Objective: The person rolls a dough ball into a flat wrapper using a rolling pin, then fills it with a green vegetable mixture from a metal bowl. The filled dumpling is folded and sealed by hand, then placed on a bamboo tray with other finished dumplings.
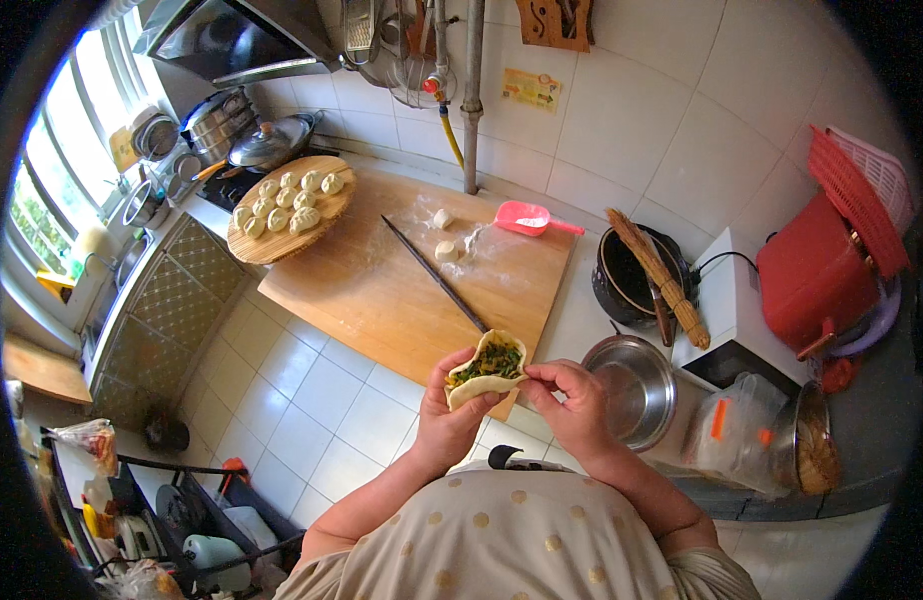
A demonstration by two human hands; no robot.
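Note:
Cupped in my left hand is a round dough wrapper heaped with chopped green and yellow filling. The thumb and fingers of my right hand pinch the wrapper's right edge, and its rim is partly drawn up. Both hands hover over the near edge of a wooden board. A slim dark rolling pin lies slantwise there, its near end hidden behind the wrapper. Farther back sit two small dough pieces, one behind the other, among scattered flour.
A round woven tray bears several pleated buns at the board's left. A pink scoop holds flour at the back. To the right stand a steel basin, a dark pot with a straw brush across it, and a white appliance.

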